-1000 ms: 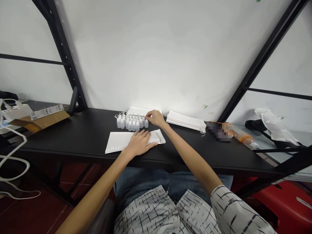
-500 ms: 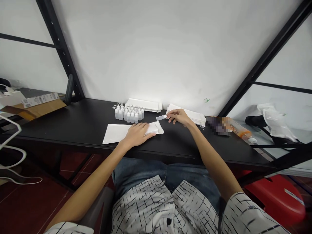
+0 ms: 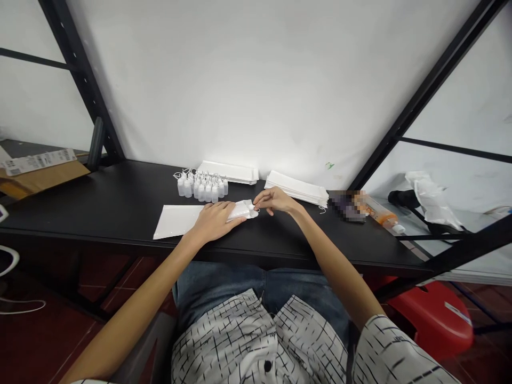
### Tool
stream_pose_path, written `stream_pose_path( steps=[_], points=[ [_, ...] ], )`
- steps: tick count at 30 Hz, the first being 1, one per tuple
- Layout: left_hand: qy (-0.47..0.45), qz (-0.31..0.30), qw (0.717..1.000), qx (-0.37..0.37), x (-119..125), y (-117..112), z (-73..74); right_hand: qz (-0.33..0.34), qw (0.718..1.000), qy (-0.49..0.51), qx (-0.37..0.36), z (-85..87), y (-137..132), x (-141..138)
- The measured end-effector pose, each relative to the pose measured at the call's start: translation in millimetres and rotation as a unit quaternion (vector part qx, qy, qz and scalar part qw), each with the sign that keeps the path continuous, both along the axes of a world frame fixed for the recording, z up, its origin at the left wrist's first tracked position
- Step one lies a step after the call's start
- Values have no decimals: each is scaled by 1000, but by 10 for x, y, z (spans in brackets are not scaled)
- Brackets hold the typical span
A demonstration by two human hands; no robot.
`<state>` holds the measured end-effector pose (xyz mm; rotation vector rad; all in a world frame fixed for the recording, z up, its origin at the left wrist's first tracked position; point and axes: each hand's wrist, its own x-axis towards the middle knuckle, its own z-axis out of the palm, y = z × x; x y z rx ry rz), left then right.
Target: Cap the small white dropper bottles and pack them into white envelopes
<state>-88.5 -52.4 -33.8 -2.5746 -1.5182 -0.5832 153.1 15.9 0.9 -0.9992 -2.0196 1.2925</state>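
My left hand (image 3: 214,220) lies flat, fingers stretched, on a white pouch (image 3: 174,221) on the black table (image 3: 120,202), pressing it down near its right end. My right hand (image 3: 275,200) is pinched at the pouch's open right end, where it holds a small white bottle (image 3: 250,206) at the mouth. How far the bottle is inside the pouch I cannot tell. A cluster of several more small white bottles (image 3: 202,186) stands just behind the pouch.
A stack of white pouches (image 3: 298,188) lies right of the bottles, and a low white tray (image 3: 229,172) sits against the wall. Further right lie an orange tube (image 3: 380,212) and a plastic bag (image 3: 434,200). A cardboard box (image 3: 40,176) is far left; a red stool (image 3: 432,314) stands below right.
My right hand took one small bottle from the cluster, swung it out to the right, then brought it back to the pouch's open end. The left hand stayed on the pouch.
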Motion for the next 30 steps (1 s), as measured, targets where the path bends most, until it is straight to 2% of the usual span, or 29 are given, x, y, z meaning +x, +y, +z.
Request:
stream_pose_path(
  steps=[9, 14, 20, 24, 30],
  points=[
    [-11, -19, 999, 36, 18, -10, -35, 32, 999, 26, 12, -28, -98, -237],
    [-13, -22, 998, 52, 3, 2, -53, -17, 999, 34, 0, -52, -186, -357],
    [-48, -39, 997, 53, -5, -4, -34, 12, 1000, 21, -4, 95, -255, -318],
    [-73, -51, 994, 62, 6, -6, -14, 8, 1000, 8, 4, 174, -265, -264],
    [-61, -54, 994, 74, 19, -20, -14, 1, 1000, -9, 22, 36, -228, -326]
  ],
)
